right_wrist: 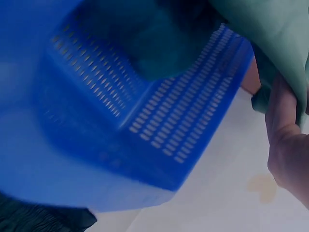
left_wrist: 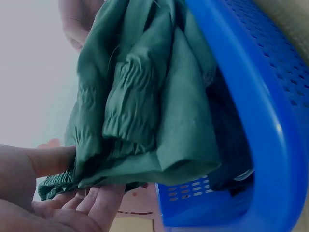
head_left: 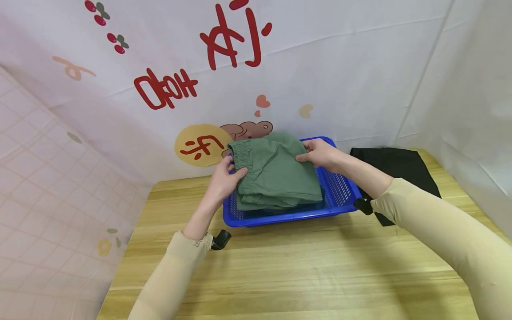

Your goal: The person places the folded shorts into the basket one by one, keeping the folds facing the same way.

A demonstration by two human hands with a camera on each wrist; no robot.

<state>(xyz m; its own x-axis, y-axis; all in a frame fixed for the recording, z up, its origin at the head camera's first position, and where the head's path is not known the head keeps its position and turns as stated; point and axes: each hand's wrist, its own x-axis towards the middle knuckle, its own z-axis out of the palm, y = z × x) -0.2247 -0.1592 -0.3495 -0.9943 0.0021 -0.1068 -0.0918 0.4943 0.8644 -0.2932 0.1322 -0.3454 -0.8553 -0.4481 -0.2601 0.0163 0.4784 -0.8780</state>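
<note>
At the left, the left hand [head_left: 225, 180] pinches the elastic waistband end of the folded green shorts [head_left: 276, 175], thumb on top and fingers curled underneath, as the left wrist view shows with the fingertips [left_wrist: 84, 205] under the gathered cloth. The shorts sit over the blue basket [head_left: 340, 195], which stands near the far edge of the counter [head_left: 280, 266], about midway along it; darker cloth lies beneath them inside the basket. The garment looks light, soft and limp, so it would likely sag and unfold if taken by one corner; holding both opposite ends of the fold, as here, seems the surest grip, and the thick waistband offers the firmest hold. On the right, the right hand [head_left: 320, 153] grips the other end, fingers over the top and thumb below. Further right a black garment [head_left: 400, 169] lies toward the counter's far right corner.
</note>
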